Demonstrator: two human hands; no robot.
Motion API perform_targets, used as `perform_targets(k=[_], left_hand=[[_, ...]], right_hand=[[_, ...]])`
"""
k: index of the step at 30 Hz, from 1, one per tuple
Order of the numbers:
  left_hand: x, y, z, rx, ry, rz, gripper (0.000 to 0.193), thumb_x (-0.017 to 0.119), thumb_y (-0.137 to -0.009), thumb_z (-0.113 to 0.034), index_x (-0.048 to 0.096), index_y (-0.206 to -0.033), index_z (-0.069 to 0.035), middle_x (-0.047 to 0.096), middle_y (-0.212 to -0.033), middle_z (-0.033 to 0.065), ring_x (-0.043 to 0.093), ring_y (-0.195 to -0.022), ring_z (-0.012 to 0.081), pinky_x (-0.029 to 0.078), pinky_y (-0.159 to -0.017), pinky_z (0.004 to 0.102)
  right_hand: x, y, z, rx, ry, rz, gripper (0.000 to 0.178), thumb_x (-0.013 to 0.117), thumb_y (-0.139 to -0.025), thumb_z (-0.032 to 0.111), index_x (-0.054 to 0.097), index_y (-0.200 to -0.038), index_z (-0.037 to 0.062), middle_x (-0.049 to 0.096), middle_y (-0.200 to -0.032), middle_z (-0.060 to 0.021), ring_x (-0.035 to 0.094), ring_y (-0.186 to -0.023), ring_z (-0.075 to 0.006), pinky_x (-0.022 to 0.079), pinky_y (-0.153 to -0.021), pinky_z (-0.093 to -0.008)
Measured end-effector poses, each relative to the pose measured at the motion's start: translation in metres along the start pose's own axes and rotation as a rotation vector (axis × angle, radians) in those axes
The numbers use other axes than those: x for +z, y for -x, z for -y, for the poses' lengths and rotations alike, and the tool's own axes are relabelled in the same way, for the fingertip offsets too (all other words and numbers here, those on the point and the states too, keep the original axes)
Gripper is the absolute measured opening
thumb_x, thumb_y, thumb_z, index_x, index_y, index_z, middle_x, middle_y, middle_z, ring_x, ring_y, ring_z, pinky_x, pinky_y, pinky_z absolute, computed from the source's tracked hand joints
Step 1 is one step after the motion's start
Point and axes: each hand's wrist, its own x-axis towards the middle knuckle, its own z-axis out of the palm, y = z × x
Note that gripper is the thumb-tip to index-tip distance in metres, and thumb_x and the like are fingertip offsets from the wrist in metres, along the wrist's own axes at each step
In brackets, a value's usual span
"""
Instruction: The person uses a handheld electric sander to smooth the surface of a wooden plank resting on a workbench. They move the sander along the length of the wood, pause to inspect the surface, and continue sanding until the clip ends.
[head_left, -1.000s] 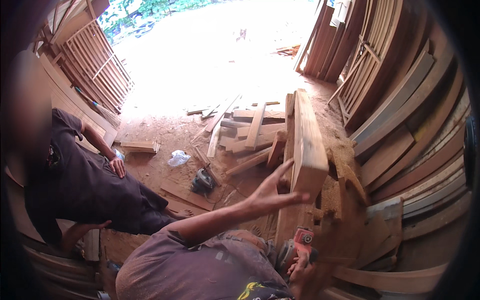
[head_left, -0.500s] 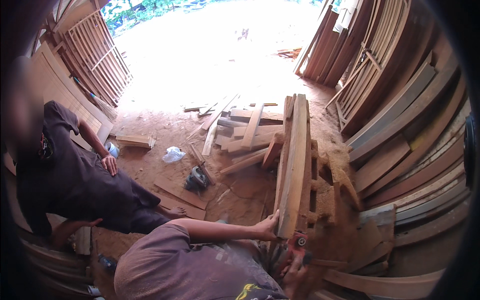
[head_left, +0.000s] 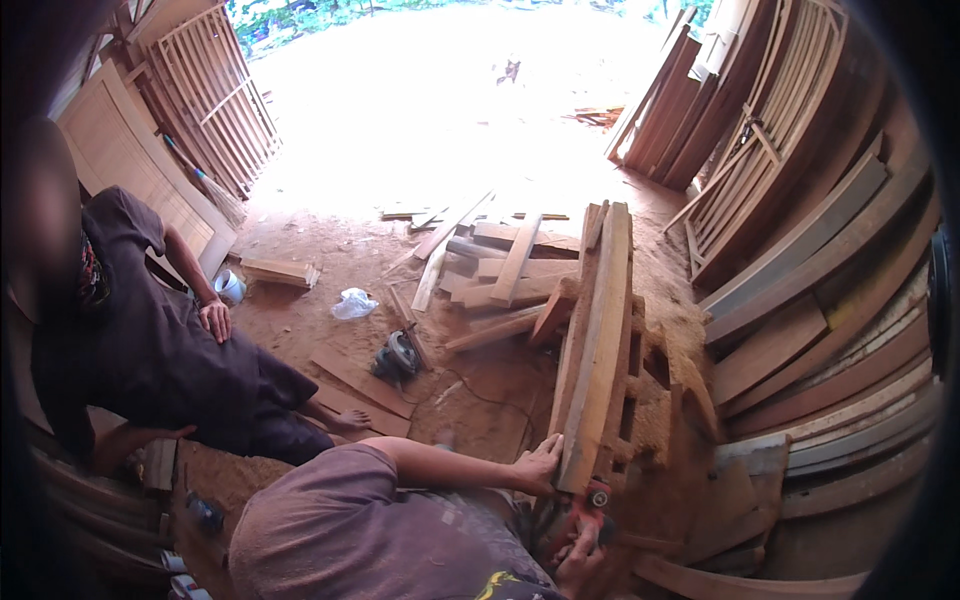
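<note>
In the head view, the long wooden beam is running from near to far at right of centre, its near end lying beside the left hand. That hand is resting its fingers along the beam's near left edge; whether the thumb is hooking round cannot be told. The right hand is curling around the handle of a red power tool at the beam's near end. Sawdust is lying to the right.

The beam is looking stiff, solid and probably heavy, unlikely to be fragile; loose dust may be making its faces slippery. For lifting, two hands spread well apart along its sides would probably be balancing it best; for steadying, the near left edge is offering a sound hold.
</note>
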Motion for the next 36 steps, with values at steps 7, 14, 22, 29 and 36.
perform_targets(k=[7, 14, 22, 29, 36], left_hand=[[-0.044, 0.002, 0.018, 0.158, -0.031, 0.058, 0.14, 0.09, -0.076, -0.047, -0.003, -0.168, 0.004, 0.009, -0.175, 0.0285, 0.025, -0.16, 0.0446, 0.038, -0.12, 0.0609], [-0.075, 0.019, -0.033, 0.524, -0.34, -0.269, 0.104, 0.061, -0.08, 0.004, 0.012, -0.171, -0.003, 0.01, -0.179, 0.02, 0.011, -0.166, 0.0365, 0.027, -0.126, 0.0559], [-0.072, 0.016, -0.031, 0.673, -0.552, 0.019, 0.102, 0.064, -0.087, -0.004, 0.01, -0.173, -0.01, 0.011, -0.181, 0.0091, 0.013, -0.167, 0.0262, 0.026, -0.127, 0.055], [-0.099, 0.0, -0.028, 0.564, -0.64, -0.06, 0.095, 0.058, -0.092, -0.003, 0.012, -0.173, -0.014, 0.011, -0.181, 0.0053, 0.013, -0.167, 0.0241, 0.027, -0.126, 0.0555], [-0.112, -0.022, -0.02, 0.52, -0.619, -0.111, 0.1, 0.059, -0.087, 0.004, 0.012, -0.173, -0.015, 0.01, -0.181, 0.0057, 0.011, -0.167, 0.0264, 0.029, -0.125, 0.0621]], right_hand=[[0.003, -0.003, 0.0, 0.011, -0.01, 0.013, 0.048, 0.06, -0.106, 0.045, 0.065, -0.1, -0.0021, 0.057, -0.072, -0.006, 0.05, -0.042, -0.0119, 0.041, -0.037, -0.0299], [0.003, -0.004, 0.001, 0.033, -0.024, 0.023, 0.048, 0.061, -0.105, 0.046, 0.066, -0.104, -0.0026, 0.057, -0.074, -0.0067, 0.05, -0.042, -0.0117, 0.041, -0.037, -0.0293], [0.008, 0.01, 0.031, 0.073, -0.062, 0.031, 0.049, 0.062, -0.105, 0.045, 0.067, -0.105, -0.0031, 0.058, -0.075, -0.0071, 0.05, -0.042, -0.0113, 0.04, -0.037, -0.0286], [-0.006, -0.004, -0.008, -0.014, -0.023, 0.049, 0.05, 0.059, -0.107, 0.045, 0.067, -0.102, -0.0045, 0.059, -0.077, -0.0075, 0.051, -0.044, -0.0109, 0.04, -0.038, -0.0284], [-0.002, 0.002, 0.003, 0.0, 0.015, 0.027, 0.054, 0.058, -0.107, 0.046, 0.065, -0.099, -0.0067, 0.059, -0.077, -0.0087, 0.051, -0.045, -0.0118, 0.04, -0.039, -0.0299]])
